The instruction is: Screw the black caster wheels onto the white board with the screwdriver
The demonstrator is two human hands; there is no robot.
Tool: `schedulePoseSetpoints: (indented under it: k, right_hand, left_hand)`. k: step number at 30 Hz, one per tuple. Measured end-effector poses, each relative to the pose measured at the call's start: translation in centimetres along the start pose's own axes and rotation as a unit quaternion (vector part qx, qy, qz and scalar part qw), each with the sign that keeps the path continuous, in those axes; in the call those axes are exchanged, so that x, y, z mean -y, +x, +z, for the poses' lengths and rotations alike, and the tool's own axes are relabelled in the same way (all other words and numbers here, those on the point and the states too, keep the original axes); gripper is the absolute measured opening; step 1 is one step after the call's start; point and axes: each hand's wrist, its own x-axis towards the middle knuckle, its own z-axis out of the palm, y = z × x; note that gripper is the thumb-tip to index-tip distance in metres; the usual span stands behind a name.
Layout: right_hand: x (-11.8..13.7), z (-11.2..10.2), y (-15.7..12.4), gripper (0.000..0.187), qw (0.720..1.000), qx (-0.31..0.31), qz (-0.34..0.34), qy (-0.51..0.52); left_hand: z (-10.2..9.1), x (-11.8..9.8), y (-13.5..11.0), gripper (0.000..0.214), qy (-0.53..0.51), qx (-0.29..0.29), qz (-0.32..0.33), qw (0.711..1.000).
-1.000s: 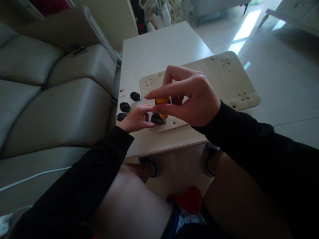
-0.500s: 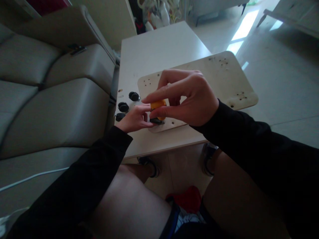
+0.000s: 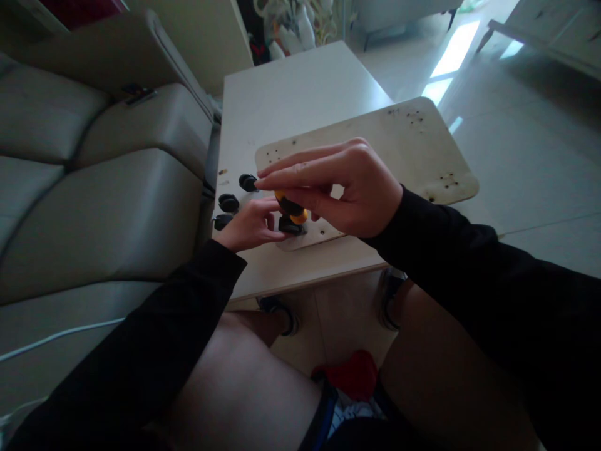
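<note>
My right hand (image 3: pixel 354 188) holds the yellow and black handle of a screwdriver (image 3: pixel 299 217), its fingers stretched along the top and the thumb against the side. The shaft and tip are hidden. Beneath the handle sits a black caster wheel (image 3: pixel 288 227) on the near left corner of a pale board (image 3: pixel 399 160) with rounded corners. My left hand (image 3: pixel 248 225) is closed at this caster, fingers on its left side and top. Small screw holes show near the board's other corners.
Several loose casters (image 3: pixel 228 202) lie left of the board on a white table (image 3: pixel 286 100). A grey sofa (image 3: pixel 136 207) flanks the table's left side. The board overhangs the table's right edge above a shiny tiled floor (image 3: pixel 526 163).
My right fingers have straightened and slid left across the screwdriver handle, which now shows more black. My left hand stays at the caster. The whole view has shifted slightly.
</note>
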Motion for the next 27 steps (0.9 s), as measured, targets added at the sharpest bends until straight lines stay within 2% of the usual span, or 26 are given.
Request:
schedulePoseSetpoints:
  k: [5,13,16,20,24,27]
  right_hand:
    - [-0.35,0.25,0.09,0.017,0.998,-0.050,0.008,0.023]
    - [-0.32,0.76,0.30,0.009,0.996,-0.080,0.032,0.026]
    - [-0.45,0.90,0.29,0.011,0.995,-0.083,0.043,0.028]
    - [-0.24,0.82,0.13,0.006,0.996,-0.066,0.029,0.045]
    - [0.16,0.64,-0.02,0.015,0.996,-0.033,0.027,0.076]
    - [0.00,0.64,-0.07,0.013,0.997,-0.016,0.029,0.073]
  left_hand:
    - [-0.13,-0.25,-0.15,0.023,0.005,0.000,0.009,1.000]
    - [-0.17,0.00,-0.19,0.024,-0.006,0.002,-0.012,1.000]
    - [-0.19,0.00,-0.12,0.025,-0.008,0.000,-0.012,1.000]
    - [-0.17,-0.10,-0.07,0.023,-0.010,0.002,-0.005,1.000]
    - [-0.09,0.03,0.00,0.022,-0.014,-0.004,0.008,1.000]
    - [-0.07,0.11,0.01,0.024,-0.013,0.002,0.010,1.000]
